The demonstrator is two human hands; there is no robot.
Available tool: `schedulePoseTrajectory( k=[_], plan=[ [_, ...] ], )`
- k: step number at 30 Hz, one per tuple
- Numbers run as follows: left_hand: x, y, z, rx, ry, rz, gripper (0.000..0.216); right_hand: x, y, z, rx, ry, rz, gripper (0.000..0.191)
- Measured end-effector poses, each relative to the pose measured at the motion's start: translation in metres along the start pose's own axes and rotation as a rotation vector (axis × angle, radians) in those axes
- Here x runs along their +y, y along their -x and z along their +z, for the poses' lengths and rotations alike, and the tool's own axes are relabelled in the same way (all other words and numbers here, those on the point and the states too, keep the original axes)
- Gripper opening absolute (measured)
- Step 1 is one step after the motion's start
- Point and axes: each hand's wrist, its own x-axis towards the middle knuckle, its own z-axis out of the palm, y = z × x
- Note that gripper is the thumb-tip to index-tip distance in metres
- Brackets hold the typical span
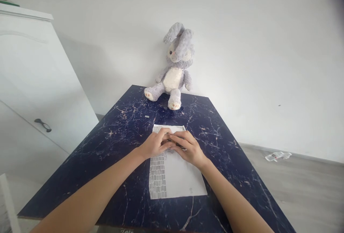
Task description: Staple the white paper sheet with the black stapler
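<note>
A white paper sheet [182, 177] lies on the dark blue marbled table, with rows of grey, brick-like marks down its left side and along its top. Over the upper part of the sheet, my left hand [154, 143] and my right hand [190, 149] come together, fingertips meeting. Both have curled, closed fingers. Whatever is between them, if anything, is hidden by the fingers. Behind the sheet, a small pale grey block [147, 116] rests on the table, apart from both hands.
A grey plush rabbit [173, 79] sits at the table's [123, 175] far end against the white wall. At the left stands a white cabinet [34, 72] with a dark handle. Crumpled clear plastic [277, 156] lies on the floor to the right.
</note>
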Motion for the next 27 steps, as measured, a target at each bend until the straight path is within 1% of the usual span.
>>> schedulePoseTrajectory(
  k=[3, 5, 6, 7, 9, 10, 11, 12, 14, 15, 17, 19, 20, 24, 27],
  plan=[
    [0.004, 0.0, 0.003, -0.017, 0.013, -0.03, 0.028, -0.004, 0.0, 0.004, 0.009, 0.057, -0.029, 0.038],
    [0.003, -0.001, 0.001, -0.019, -0.004, -0.04, 0.028, -0.004, -0.001, 0.003, 0.031, 0.058, -0.032, 0.036],
    [0.002, -0.001, -0.003, 0.007, -0.019, -0.048, 0.029, -0.002, -0.002, 0.001, 0.067, 0.062, -0.012, 0.034],
    [-0.001, -0.002, -0.008, 0.066, -0.048, -0.063, 0.029, 0.003, -0.002, -0.003, 0.112, 0.073, 0.033, 0.033],
    [-0.013, -0.005, -0.024, 0.249, -0.156, -0.127, 0.024, 0.02, 0.002, -0.013, 0.217, 0.127, 0.203, 0.029],
    [-0.021, -0.006, -0.035, 0.365, -0.241, -0.177, 0.02, 0.033, 0.006, -0.019, 0.239, 0.168, 0.307, 0.028],
    [-0.03, -0.006, -0.045, 0.431, -0.33, -0.229, 0.018, 0.048, 0.012, -0.025, 0.246, 0.21, 0.413, 0.027],
    [-0.041, -0.007, -0.055, 0.461, -0.404, -0.276, 0.019, 0.065, 0.02, -0.031, 0.223, 0.248, 0.51, 0.027],
    [-0.063, -0.007, -0.07, 0.455, -0.506, -0.36, 0.025, 0.097, 0.038, -0.041, 0.146, 0.328, 0.7, 0.028],
    [-0.073, -0.007, -0.073, 0.444, -0.541, -0.414, 0.028, 0.11, 0.048, -0.045, 0.115, 0.369, 0.787, 0.029],
    [-0.087, -0.006, -0.074, 0.336, -0.585, -0.464, 0.034, 0.131, 0.064, -0.048, 0.071, 0.422, 0.893, 0.03],
    [-0.094, -0.004, -0.069, 0.236, -0.611, -0.458, 0.035, 0.143, 0.073, -0.047, 0.07, 0.447, 0.906, 0.031],
    [-0.094, -0.004, -0.067, 0.211, -0.623, -0.446, 0.033, 0.146, 0.076, -0.044, 0.082, 0.456, 0.89, 0.031],
    [-0.089, -0.005, -0.066, 0.215, -0.668, -0.437, 0.023, 0.151, 0.077, -0.037, 0.1, 0.485, 0.809, 0.034],
    [-0.085, -0.007, -0.069, 0.254, -0.646, -0.439, 0.012, 0.141, 0.066, -0.037, 0.16, 0.489, 0.703, 0.039]
  ],
)
